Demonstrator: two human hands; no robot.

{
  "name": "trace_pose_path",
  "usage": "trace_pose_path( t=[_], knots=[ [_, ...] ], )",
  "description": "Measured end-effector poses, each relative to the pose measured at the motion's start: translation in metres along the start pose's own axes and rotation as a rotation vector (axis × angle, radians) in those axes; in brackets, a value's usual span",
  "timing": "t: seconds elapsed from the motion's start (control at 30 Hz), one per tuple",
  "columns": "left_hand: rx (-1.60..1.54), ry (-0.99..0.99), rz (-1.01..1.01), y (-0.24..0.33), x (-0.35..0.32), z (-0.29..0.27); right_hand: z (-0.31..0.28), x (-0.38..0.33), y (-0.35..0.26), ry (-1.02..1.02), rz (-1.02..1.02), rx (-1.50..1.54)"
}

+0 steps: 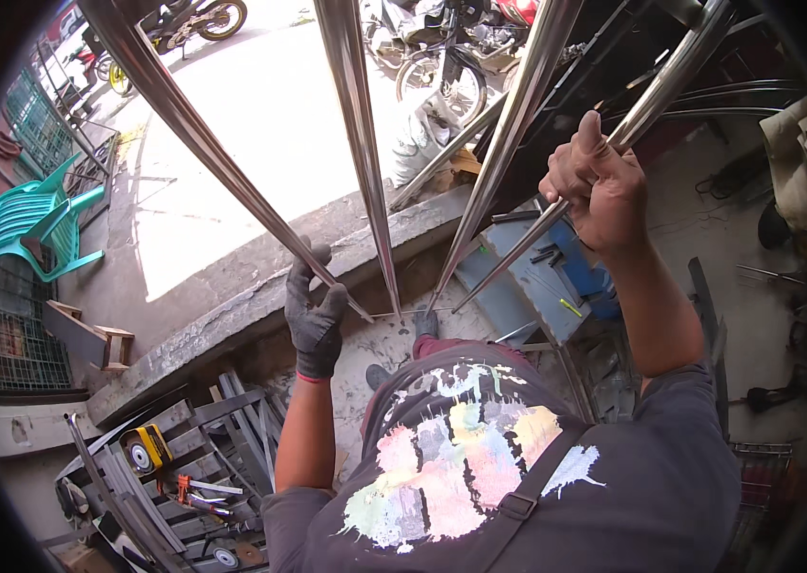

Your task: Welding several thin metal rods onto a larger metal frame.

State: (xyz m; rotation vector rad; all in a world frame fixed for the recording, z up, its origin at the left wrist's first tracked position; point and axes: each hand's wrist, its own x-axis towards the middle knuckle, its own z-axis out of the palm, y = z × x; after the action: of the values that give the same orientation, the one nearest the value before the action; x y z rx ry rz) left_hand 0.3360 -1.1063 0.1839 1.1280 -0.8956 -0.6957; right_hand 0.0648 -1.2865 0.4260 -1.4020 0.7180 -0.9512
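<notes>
Several shiny metal tubes stand before me, spread wide at the top and drawing close together near the floor. My left hand [314,320], in a dark grey glove, is closed around the lower part of the leftmost metal tube [203,138]. My bare right hand [599,186] grips the rightmost metal tube [676,76] higher up, its thumb pointing upward. Between the hands run a second tube [356,115] and a third tube [513,115], neither touched by a hand. The tubes' lower ends come down near my shoe [426,325], by a thin line across the floor.
A concrete ledge [222,286] crosses in front of me. To the left are a turquoise plastic chair [45,224] and a small wooden stool [98,339]. A slatted rack with tools [203,439] stands lower left. A blue-grey worktable [542,286] is at right; motorcycles [442,81] stand beyond.
</notes>
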Motion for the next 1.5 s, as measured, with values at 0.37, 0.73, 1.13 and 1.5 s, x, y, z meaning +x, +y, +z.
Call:
trace_pose_path(
  t=[0.37,0.73,1.13,1.5],
  knots=[
    [-0.127,0.167,0.184,0.151,0.137,0.052,-0.024,0.029,0.003,0.146,-0.091,0.118],
    [-0.195,0.102,0.478,0.251,0.160,0.083,-0.105,0.155,-0.046,-0.435,-0.099,0.377],
    [-0.206,0.123,0.486,0.209,0.129,0.071,-0.045,0.104,-0.134,-0.241,-0.025,-0.996],
    [-0.276,0.192,0.541,0.131,0.125,0.084,-0.057,0.095,-0.118,-0.405,0.040,-1.365]
  ],
)
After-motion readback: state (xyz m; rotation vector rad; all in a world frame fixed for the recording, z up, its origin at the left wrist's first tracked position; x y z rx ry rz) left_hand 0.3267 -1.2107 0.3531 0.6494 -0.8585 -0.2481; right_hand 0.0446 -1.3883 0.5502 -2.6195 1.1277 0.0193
